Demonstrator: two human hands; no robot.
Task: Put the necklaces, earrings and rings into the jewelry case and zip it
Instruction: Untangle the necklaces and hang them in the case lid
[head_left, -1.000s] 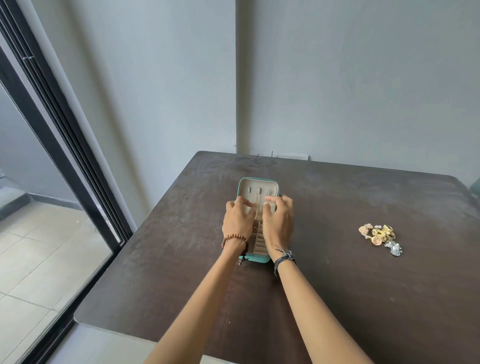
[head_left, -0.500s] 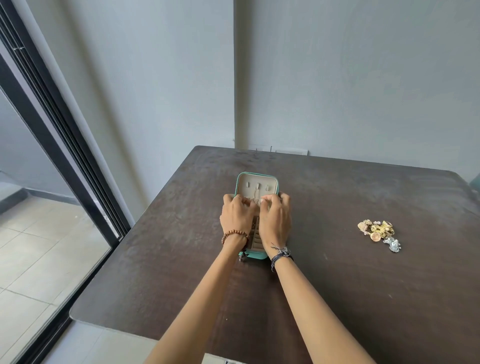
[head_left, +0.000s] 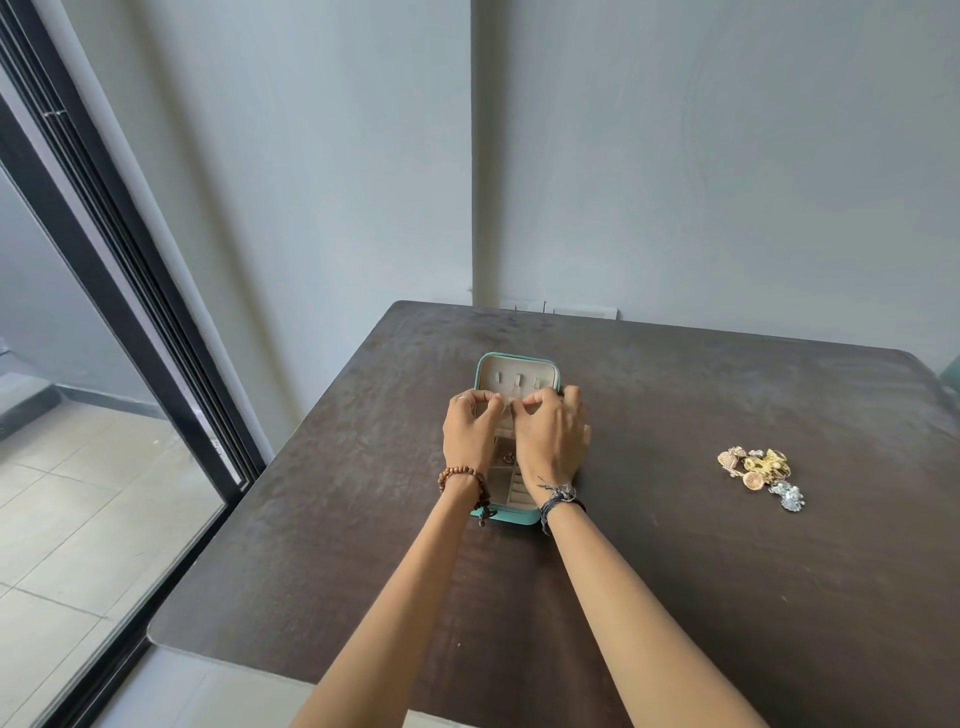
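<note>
both my hands are pinching something tiny over the open case, can't tell what, and the jewelry pile sits well off toward my right hand's side of the bench

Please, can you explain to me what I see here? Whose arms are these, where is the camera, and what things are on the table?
There is no machine: a person wears a camera on the head, looking forward and down. The left hand and right hand work over an open turquoise jewelry case on a dark table. Their fingertips pinch something small near the case's lid; it is too small to name. At least one small piece already lies inside. A pile of gold and silver jewelry waits on the right, apart from the case.
</note>
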